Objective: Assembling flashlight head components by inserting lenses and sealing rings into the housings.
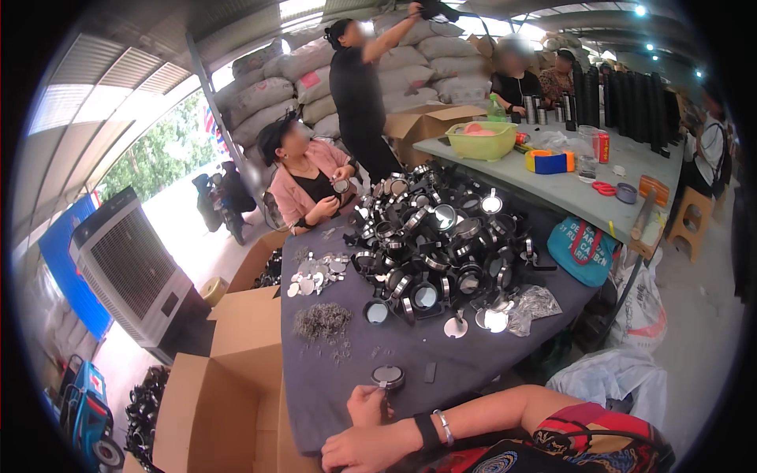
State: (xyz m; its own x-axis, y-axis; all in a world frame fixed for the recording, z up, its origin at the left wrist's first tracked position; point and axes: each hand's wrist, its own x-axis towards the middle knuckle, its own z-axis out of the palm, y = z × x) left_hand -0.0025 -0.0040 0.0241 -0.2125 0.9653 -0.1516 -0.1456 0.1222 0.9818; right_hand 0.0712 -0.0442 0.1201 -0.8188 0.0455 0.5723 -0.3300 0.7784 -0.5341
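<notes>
At the table's near edge, my left hand (368, 406) pinches the short tab of a round black-and-silver part (387, 377). My right hand (356, 449), with a black band and a bracelet at its wrist, lies across in front of the left one. Its fingers curl down at the lower edge, and what they hold is hidden. Just right of the round part rests a small dark flat strip (430, 372). Beyond lie a heap of tiny metal pieces (322, 322), several loose silver discs (318, 276) and a large pile of black-and-silver ring-shaped parts (441, 244).
An open cardboard box (229, 410) stands against the table's left side. Clear plastic bags (536, 307) lie right of the pile. Across the table a person in pink (293, 183) handles a similar round part. An air cooler (130, 272) stands left; a grey-green table (544, 177) adjoins at right.
</notes>
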